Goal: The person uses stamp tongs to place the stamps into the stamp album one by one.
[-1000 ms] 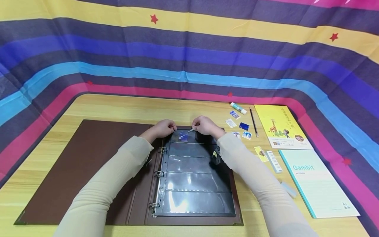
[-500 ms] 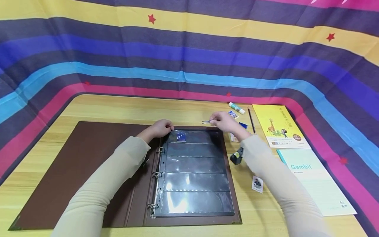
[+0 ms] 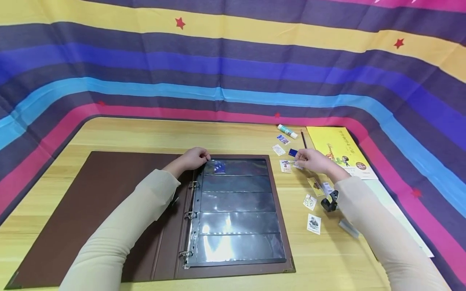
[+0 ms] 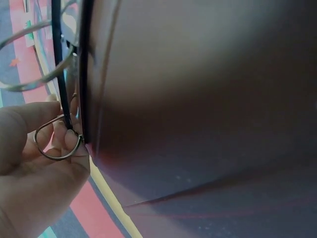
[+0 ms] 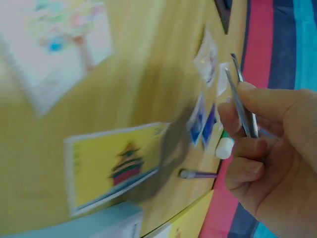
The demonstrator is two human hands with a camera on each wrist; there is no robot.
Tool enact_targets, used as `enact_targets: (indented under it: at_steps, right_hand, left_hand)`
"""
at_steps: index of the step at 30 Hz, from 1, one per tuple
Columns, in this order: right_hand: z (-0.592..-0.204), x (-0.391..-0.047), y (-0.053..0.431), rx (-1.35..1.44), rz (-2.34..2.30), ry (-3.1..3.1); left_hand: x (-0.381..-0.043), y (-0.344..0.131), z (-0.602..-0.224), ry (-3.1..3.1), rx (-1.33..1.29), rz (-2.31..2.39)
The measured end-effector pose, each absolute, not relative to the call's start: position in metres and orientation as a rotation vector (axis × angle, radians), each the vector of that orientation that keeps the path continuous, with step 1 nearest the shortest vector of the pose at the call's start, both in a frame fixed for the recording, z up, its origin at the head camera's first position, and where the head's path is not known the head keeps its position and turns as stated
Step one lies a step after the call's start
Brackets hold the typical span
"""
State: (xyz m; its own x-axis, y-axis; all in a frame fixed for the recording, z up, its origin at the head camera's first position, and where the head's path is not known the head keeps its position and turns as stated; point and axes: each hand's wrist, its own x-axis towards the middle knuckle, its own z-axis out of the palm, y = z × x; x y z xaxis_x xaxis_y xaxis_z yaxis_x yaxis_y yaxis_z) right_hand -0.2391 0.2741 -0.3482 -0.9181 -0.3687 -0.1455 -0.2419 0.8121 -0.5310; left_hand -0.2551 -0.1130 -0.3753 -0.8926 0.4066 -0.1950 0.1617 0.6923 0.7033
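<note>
A brown ring binder (image 3: 120, 210) lies spread out, with a black pocket page (image 3: 236, 202) on its rings. One blue stamp (image 3: 219, 167) sits in the top left of the page's uppermost pocket. My left hand (image 3: 192, 159) pinches the page's upper left corner; in the left wrist view its fingers (image 4: 37, 114) are around the black edge beside a metal ring (image 4: 58, 157). Metal tweezers (image 5: 242, 106) are pinched in my right hand (image 5: 277, 153), their tips apart with nothing between them. In the head view that hand is over the loose stamps, close to a white-bordered stamp (image 3: 285, 166).
Several stamps are scattered right of the binder, including a yellow one (image 3: 314, 186) and a portrait stamp (image 3: 314, 224). Behind them lie a glue stick (image 3: 287, 131) and a pencil (image 3: 303, 139). A yellow book (image 3: 336, 141) and a pale notebook (image 3: 397, 214) lie at the right.
My right hand has moved from the top pocket out to the right, over the loose stamps, carrying the tweezers. The left hand keeps its place at the page corner.
</note>
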Motion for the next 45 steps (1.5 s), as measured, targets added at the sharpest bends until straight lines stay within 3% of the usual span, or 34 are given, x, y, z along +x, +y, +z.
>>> enact_targets:
  at_steps: [22,32,45]
  right_hand:
    - [-0.351,-0.214,0.284,-0.664,-0.682,2.635]
    - [-0.346,-0.208,0.295,-0.518,-0.622,2.743]
    - [-0.351,-0.218,0.276,-0.426,-0.531,3.035]
  left_hand:
    - [-0.255,-0.113,-0.374,2.568,0.422,1.01]
    - [-0.253,-0.114,-0.371,2.559,0.42,1.017]
    - [-0.252,-0.112,-0.373,2.558,0.42,1.02]
